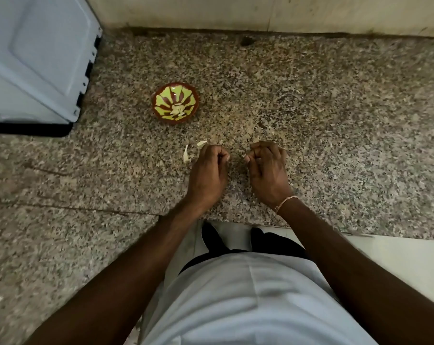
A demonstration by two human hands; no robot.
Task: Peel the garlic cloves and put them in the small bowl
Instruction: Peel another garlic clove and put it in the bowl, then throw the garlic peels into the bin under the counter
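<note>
The bowl sat on the speckled stone bench, toward the back and left of the hands, with a few pale peeled cloves lying in its middle. Its inside was yellow-green with dark red rays, its rim reddish brown.

Both hands hovered close together near the front of the bench, well apart from the bowl. The left hand had its fingers curled in toward the thumb; whether they pinched anything could not be told. The right hand was curled the same way, fingertips bunched at its left side (something small and pale showed there, though too blurred to name), so its hold could not be told either. A thin band circled the right wrist.

Just left of the left hand lay two pale scraps of skin on the stone, one near the knuckles, the other a little nearer the front.

A pale blue appliance stood at the far left of the bench, against the wall.
</note>
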